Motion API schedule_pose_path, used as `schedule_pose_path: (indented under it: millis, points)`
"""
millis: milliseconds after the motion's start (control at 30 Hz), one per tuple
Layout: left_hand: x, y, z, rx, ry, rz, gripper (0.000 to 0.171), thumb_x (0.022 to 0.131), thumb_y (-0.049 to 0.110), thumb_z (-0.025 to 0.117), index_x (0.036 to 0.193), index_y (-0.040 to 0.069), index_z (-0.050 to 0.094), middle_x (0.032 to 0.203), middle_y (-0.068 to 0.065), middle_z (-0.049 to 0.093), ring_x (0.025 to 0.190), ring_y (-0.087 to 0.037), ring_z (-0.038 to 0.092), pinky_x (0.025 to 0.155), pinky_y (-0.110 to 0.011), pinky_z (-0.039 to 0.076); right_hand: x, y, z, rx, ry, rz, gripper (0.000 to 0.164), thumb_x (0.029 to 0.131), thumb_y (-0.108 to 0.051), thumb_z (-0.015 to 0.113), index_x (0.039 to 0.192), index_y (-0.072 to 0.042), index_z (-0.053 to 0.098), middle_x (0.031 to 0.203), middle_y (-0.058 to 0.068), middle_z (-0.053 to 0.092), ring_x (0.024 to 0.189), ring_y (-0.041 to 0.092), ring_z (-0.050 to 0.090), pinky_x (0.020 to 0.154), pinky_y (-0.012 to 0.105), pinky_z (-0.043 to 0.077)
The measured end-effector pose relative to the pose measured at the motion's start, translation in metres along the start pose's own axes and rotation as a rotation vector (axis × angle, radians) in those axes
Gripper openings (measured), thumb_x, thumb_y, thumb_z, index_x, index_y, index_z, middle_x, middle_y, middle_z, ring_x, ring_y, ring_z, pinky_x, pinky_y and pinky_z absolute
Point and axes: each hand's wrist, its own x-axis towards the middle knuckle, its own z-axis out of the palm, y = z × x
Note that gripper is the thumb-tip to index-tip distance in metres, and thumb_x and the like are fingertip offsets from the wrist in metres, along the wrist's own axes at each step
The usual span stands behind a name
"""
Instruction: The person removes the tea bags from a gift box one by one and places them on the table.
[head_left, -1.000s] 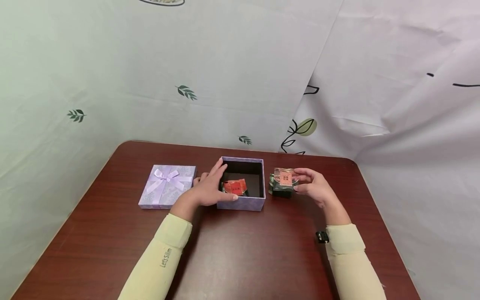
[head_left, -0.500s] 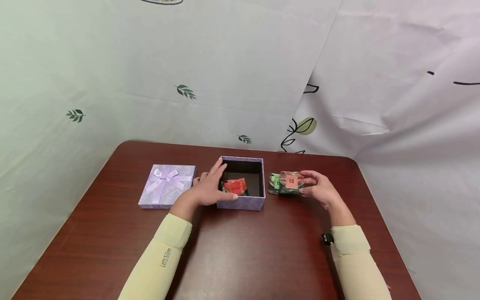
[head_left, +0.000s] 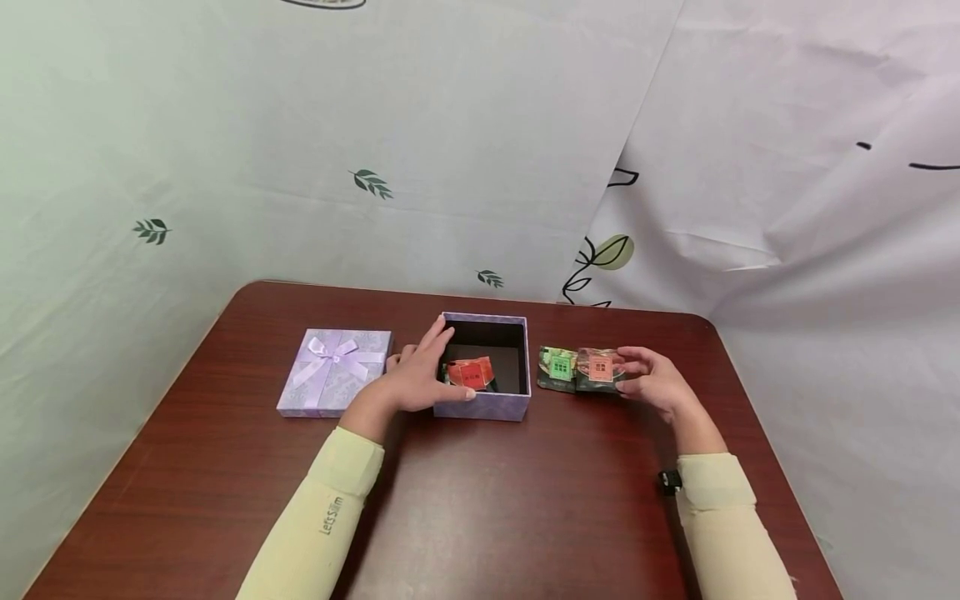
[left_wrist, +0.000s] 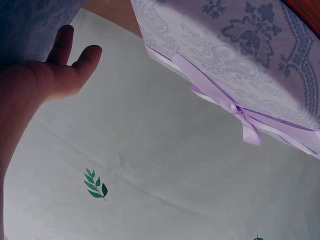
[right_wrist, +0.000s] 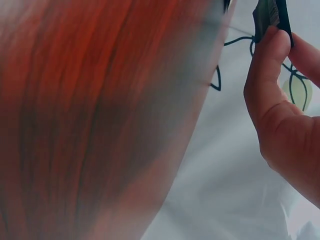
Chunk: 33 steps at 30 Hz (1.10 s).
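My two hands are apart on either side of the table (head_left: pixel 487 500). My left hand (head_left: pixel 416 375) rests along the left side of the open lilac box (head_left: pixel 480 407), the forefinger stretched toward its far left corner and the thumb lying over the near rim. Inside, toward the front left of the dark interior, sits a packet with a red label (head_left: pixel 471 375).

My right hand (head_left: pixel 654 383) pinches the right edge of a dark packet with an orange label (head_left: pixel 600 369) between thumb and fingers; whether it lies flat on the table or is slightly raised, I can't tell. Its left edge meets a packet with a green label (head_left: pixel 557 371), which lies just to the right of the box.

Left of the box, near my left hand, lies the patterned lilac lid (head_left: pixel 352 379), its ribbon tied in a bow (head_left: pixel 335 358) on top. Both my sleeves (head_left: pixel 315 517) are pale yellow, the left one lettered. Behind the table hangs a pale sheet (head_left: pixel 450 125) printed with green leaf sprigs (head_left: pixel 372 184).
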Motion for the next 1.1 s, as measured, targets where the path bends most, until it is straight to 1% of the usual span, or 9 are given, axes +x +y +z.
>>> schedule_pose_path:
  millis: [200, 300, 467, 600, 700, 833, 933, 1100]
  points:
    - [0.000, 0.001, -0.001, -0.002, -0.004, -0.002, 0.114, 0.075, 0.066, 0.075, 0.162, 0.018, 0.019, 0.166, 0.010, -0.008, 0.136, -0.043, 0.030, 0.102, -0.065, 0.023, 0.001, 0.004, -0.008, -0.013, -0.001, 0.023, 0.066, 0.086, 0.018, 0.061, 0.147, 0.008, 0.037, 0.132, 0.029, 0.051, 0.087, 0.015, 0.063, 0.073, 0.033, 0.057]
    - [0.000, 0.000, -0.001, -0.011, -0.003, -0.002, 0.115, 0.074, 0.066, 0.076, 0.162, 0.017, 0.019, 0.166, 0.009, -0.008, 0.136, -0.044, 0.029, 0.102, -0.066, 0.022, 0.001, 0.005, -0.011, -0.014, -0.001, 0.037, 0.067, 0.086, 0.019, 0.060, 0.147, 0.008, 0.036, 0.129, 0.029, 0.052, 0.085, 0.014, 0.062, 0.073, 0.034, 0.057]
    - [0.003, -0.004, 0.002, -0.010, -0.003, -0.005, 0.116, 0.073, 0.068, 0.075, 0.162, 0.019, 0.018, 0.166, 0.011, -0.009, 0.136, -0.044, 0.029, 0.101, -0.066, 0.022, 0.002, 0.006, -0.014, -0.027, 0.008, 0.068, 0.068, 0.085, 0.020, 0.060, 0.148, 0.008, 0.035, 0.123, 0.028, 0.054, 0.082, 0.014, 0.062, 0.073, 0.034, 0.057]
    - [0.002, -0.003, 0.001, -0.017, -0.005, -0.003, 0.116, 0.073, 0.067, 0.075, 0.162, 0.019, 0.017, 0.166, 0.010, -0.009, 0.136, -0.044, 0.028, 0.101, -0.066, 0.022, 0.004, 0.008, -0.016, -0.052, 0.014, 0.086, 0.068, 0.086, 0.020, 0.061, 0.148, 0.008, 0.036, 0.125, 0.029, 0.054, 0.083, 0.015, 0.063, 0.073, 0.034, 0.057]
    - [0.001, -0.003, 0.000, -0.019, -0.004, -0.003, 0.116, 0.073, 0.067, 0.075, 0.162, 0.019, 0.017, 0.166, 0.010, -0.009, 0.137, -0.045, 0.028, 0.101, -0.067, 0.022, 0.007, 0.011, -0.017, -0.115, 0.019, 0.092, 0.066, 0.085, 0.019, 0.062, 0.146, 0.008, 0.039, 0.124, 0.029, 0.055, 0.086, 0.018, 0.063, 0.072, 0.034, 0.057]
    - [0.001, -0.002, 0.001, -0.012, -0.005, -0.001, 0.115, 0.074, 0.068, 0.074, 0.162, 0.019, 0.017, 0.166, 0.010, -0.009, 0.137, -0.045, 0.028, 0.101, -0.066, 0.023, 0.010, 0.015, -0.017, -0.225, 0.036, 0.103, 0.061, 0.084, 0.019, 0.062, 0.141, 0.008, 0.045, 0.117, 0.026, 0.058, 0.086, 0.023, 0.062, 0.069, 0.033, 0.057]
    - [0.001, -0.001, 0.000, -0.008, -0.005, 0.003, 0.115, 0.075, 0.067, 0.074, 0.162, 0.018, 0.017, 0.166, 0.009, -0.008, 0.136, -0.044, 0.029, 0.100, -0.065, 0.024, 0.011, 0.014, -0.017, -0.302, 0.050, 0.104, 0.057, 0.083, 0.019, 0.061, 0.138, 0.008, 0.049, 0.113, 0.025, 0.058, 0.085, 0.026, 0.060, 0.067, 0.033, 0.056]
    - [0.001, 0.000, -0.001, -0.009, -0.004, 0.001, 0.115, 0.074, 0.067, 0.075, 0.162, 0.018, 0.018, 0.166, 0.009, -0.007, 0.137, -0.044, 0.029, 0.101, -0.066, 0.023, 0.013, 0.012, -0.016, -0.434, 0.068, 0.106, 0.056, 0.081, 0.016, 0.062, 0.136, 0.004, 0.054, 0.109, 0.023, 0.055, 0.087, 0.032, 0.054, 0.064, 0.034, 0.053]
